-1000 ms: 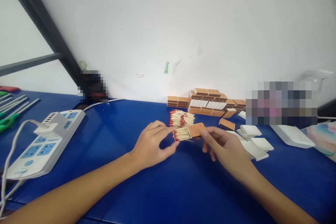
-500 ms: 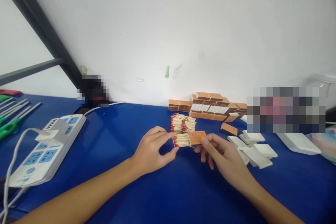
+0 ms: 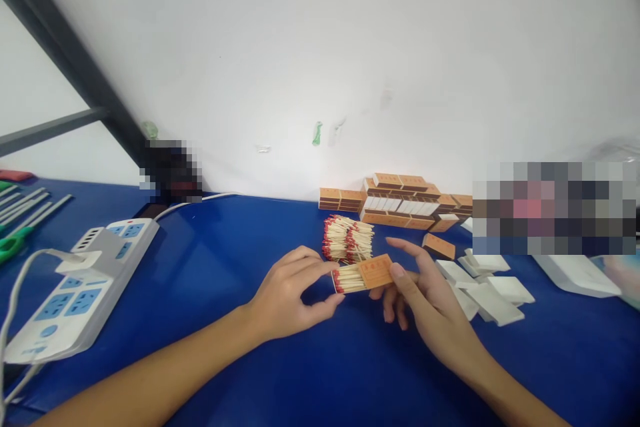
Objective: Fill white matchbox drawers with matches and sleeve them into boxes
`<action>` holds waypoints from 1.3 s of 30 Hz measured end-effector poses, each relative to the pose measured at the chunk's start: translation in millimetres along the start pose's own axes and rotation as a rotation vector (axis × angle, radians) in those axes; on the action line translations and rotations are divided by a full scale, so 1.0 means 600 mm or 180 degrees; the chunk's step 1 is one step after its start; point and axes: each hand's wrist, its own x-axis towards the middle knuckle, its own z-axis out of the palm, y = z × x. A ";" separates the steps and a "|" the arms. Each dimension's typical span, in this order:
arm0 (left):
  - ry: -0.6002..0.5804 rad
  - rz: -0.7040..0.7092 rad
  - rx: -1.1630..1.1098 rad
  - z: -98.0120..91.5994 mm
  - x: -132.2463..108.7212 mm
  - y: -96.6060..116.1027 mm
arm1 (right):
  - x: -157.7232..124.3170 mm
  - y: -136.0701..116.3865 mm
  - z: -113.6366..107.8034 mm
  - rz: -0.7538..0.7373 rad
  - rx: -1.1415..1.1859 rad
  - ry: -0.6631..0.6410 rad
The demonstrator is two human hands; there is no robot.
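Between my two hands is a partly open matchbox (image 3: 376, 272), its orange sleeve on the right and its tray of red-tipped matches sticking out to the left. My left hand (image 3: 295, 290) grips the tray's left end between thumb and forefinger. The sleeve's right end is pinched by my right hand (image 3: 425, 290), with the forefinger raised off it. Just behind the box, a pile of loose matches (image 3: 347, 239) lies on the blue table (image 3: 225, 373), heads mostly to the left.
Stacked matchboxes (image 3: 400, 217) stand against the wall, with a single matchbox (image 3: 439, 246) in front. White trays (image 3: 495, 300) lie scattered right of my right hand. A power strip (image 3: 80, 293) with a plugged cable and green-handled scissors (image 3: 15, 243) are at left.
The matchbox has tilted, its right end higher, and come slightly nearer to me, away from the match pile. My right forefinger has lifted off the sleeve. The view has shifted a little.
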 end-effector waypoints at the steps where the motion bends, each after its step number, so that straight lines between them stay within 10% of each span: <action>1: 0.0004 -0.0022 -0.0040 0.000 0.000 0.000 | -0.001 -0.003 0.000 0.0029 0.0018 -0.0082; 8: -0.0015 -0.0407 -0.0583 0.001 -0.001 0.005 | -0.008 -0.011 0.003 0.0029 0.0267 -0.0234; 20: -0.0307 -0.2890 -0.2416 0.004 0.019 0.050 | -0.019 -0.002 0.019 -0.0027 0.0194 -0.0311; 39: -0.0193 -0.2833 -0.2652 0.017 0.008 0.046 | -0.020 -0.010 0.019 -0.0032 0.0144 -0.0273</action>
